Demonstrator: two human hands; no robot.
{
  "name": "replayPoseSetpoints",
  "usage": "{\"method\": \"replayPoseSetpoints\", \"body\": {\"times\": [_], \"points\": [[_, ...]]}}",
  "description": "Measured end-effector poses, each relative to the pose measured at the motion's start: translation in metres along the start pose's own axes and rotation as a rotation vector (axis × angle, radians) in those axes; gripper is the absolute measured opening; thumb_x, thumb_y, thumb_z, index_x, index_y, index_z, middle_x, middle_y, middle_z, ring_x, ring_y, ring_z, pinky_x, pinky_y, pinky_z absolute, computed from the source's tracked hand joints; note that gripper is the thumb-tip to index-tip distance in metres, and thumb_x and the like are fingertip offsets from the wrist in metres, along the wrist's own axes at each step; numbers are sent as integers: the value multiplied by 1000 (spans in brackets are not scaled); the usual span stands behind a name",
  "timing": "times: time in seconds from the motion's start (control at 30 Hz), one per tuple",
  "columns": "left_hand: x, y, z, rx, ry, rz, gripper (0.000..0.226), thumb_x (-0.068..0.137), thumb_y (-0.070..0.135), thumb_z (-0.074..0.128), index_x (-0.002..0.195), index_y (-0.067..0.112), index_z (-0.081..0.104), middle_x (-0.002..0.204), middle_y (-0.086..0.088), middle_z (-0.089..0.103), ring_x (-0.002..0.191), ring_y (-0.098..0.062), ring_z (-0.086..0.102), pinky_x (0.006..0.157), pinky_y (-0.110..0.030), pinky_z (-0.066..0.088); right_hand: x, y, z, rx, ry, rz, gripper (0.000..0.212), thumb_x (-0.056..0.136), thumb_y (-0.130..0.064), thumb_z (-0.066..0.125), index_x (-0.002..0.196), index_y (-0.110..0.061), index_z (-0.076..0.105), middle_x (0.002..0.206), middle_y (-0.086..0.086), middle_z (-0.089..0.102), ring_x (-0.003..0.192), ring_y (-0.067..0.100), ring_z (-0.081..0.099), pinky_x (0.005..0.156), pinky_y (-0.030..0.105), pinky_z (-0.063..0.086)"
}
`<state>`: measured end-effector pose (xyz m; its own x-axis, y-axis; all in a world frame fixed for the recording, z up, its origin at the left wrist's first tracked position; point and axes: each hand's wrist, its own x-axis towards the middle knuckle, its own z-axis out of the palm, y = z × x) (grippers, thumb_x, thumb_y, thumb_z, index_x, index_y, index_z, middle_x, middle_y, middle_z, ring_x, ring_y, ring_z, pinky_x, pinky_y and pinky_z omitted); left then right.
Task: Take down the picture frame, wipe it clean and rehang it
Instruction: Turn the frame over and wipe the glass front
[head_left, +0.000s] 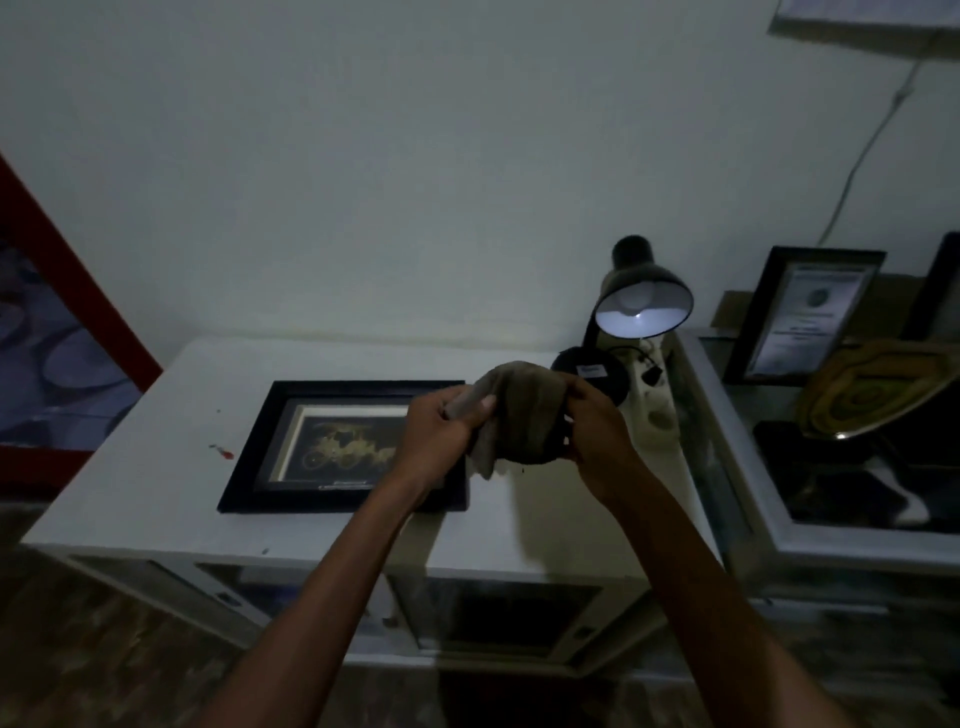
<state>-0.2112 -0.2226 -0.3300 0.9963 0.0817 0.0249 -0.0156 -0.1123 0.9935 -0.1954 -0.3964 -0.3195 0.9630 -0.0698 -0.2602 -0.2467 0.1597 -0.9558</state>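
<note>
A bunched cloth (519, 415) is gripped between left hand (441, 431) and right hand (592, 421), while the picture frame (291, 447), long axis left-right, lies flat just below-left, nearer the left.

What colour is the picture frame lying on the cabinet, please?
Black, seen in the head view: picture frame.
</note>
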Motion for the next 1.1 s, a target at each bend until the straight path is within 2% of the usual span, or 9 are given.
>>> {"method": "replayPoseSetpoints", "body": {"times": [0.1,0.23,0.37,0.47,0.63,0.77,0.9,1.03,1.1], "points": [[14,16,1,42,-17,52,15,90,29,71,78,20,75,66,10,70,63,-5,63,54,-18,45,14,-15,-22,106,21,135,36,102,-33,47,122,-10,63,122,18,66,104,31,66,75,41,55],[29,36,10,184,-70,128,19,94,32,65,79,24,74,66,14,68,64,-3,62,56,-16,44,16,-31,-43,71,-97,164,53,96,-60,46,128,-21,64,118,10,68,108,34,65,63,40,58],[40,47,14,318,-93,185,22,98,35,57,88,23,73,81,9,72,79,-7,67,70,-25,50,16,-36,-56,-227,-182,-122,36,88,-30,72,121,-15,65,112,9,71,101,25,70,64,29,59],[48,46,17,424,-61,271,23,98,35,56,83,25,70,80,13,70,77,0,63,66,-15,43,20,-39,-63,-332,-83,-294,23,81,-16,80,101,-8,71,92,10,74,84,19,71,67,28,60],[52,35,32,439,-49,318,21,99,33,56,86,23,68,82,11,69,79,2,61,68,-10,40,28,-33,-75,-334,-30,-337,11,83,-16,78,92,-16,73,88,2,75,81,10,70,66,21,56],[55,15,46,407,-75,332,20,99,32,56,89,19,67,82,10,68,79,0,61,68,-11,41,36,-17,-88,-311,-33,-234,19,93,-26,67,111,-20,69,109,2,71,100,17,67,82,32,57],[57,-21,67,312,-152,186,11,93,30,66,93,19,66,90,9,69,81,0,63,72,-15,49,48,19,-104,-397,79,-185,20,99,-28,57,115,-18,64,111,2,67,104,19,63,87,37,55],[52,-68,89,326,-296,-76,16,86,12,69,93,26,66,100,1,71,91,-20,69,77,-38,60,57,60,-131,-549,178,-149,12,95,-18,63,107,-20,65,100,-4,62,103,23,61,88,37,53],[45,-86,100,369,-322,-104,22,85,7,66,97,25,65,105,0,70,94,-18,68,78,-34,60,59,75,-143,-576,180,-121,22,92,-10,64,112,-19,63,106,-3,62,108,23,61,92,37,52]]}}
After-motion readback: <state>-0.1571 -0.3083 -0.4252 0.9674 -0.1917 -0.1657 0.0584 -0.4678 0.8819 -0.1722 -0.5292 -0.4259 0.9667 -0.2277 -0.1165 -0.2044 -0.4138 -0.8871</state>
